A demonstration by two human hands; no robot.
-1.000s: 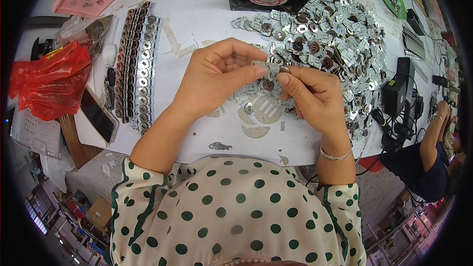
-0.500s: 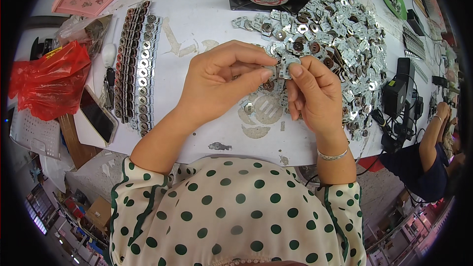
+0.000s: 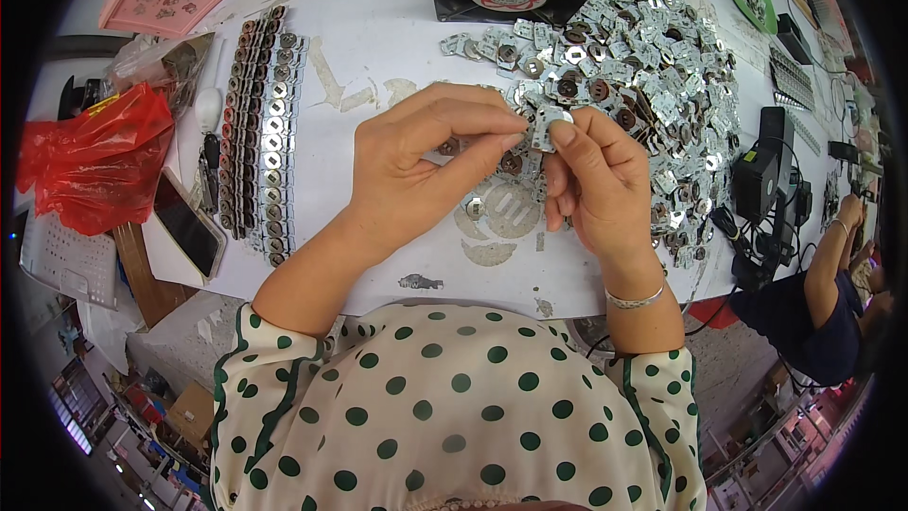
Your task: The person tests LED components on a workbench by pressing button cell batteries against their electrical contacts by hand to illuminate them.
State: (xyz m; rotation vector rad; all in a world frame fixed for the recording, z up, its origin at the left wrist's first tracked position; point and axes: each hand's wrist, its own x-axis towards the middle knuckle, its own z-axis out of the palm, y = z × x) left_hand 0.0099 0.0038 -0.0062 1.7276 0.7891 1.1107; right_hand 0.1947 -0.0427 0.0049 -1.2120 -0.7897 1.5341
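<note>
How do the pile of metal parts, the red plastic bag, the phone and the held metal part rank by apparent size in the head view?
Largest to smallest:
1. Pile of metal parts
2. Red plastic bag
3. Phone
4. Held metal part, partly covered

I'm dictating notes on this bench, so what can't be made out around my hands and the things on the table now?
All in the head view:
- Metal piece: the right hand's thumb covers part of it.
- Left hand: its own fingers hide whether it grips anything.
- Heap of metal parts: upper parts cover lower ones.
- Red bag: crumpled plastic hides any contents.
</note>
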